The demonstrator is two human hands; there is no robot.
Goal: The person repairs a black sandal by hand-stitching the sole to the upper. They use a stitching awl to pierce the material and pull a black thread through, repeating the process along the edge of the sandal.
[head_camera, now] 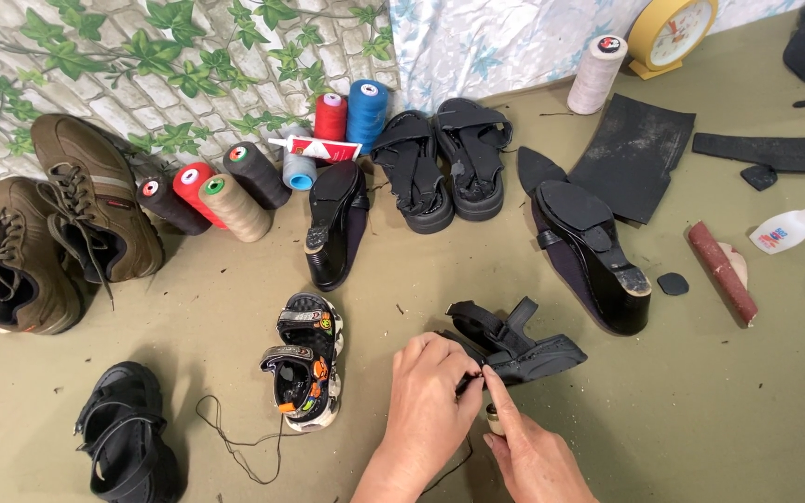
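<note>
Both hands close together, left hand point(430, 391) steadying the black sandal point(514, 345) on the floor point(701, 410), right hand point(533, 452) pinching its strap edge; child's sandal point(307, 373) beside.

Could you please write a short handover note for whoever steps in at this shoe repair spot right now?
Left hand: closed on the near edge of the black sandal, on the floor.
Right hand: fingertips pinched at the same edge, as if gripping something thin; a small pale object sits under it.
Nearby: a dark thread lies loose beside the child's patterned sandal; thread cones stand by the wall.
Done: cannot tell.
Left: the sandal edge is in hand.
</note>
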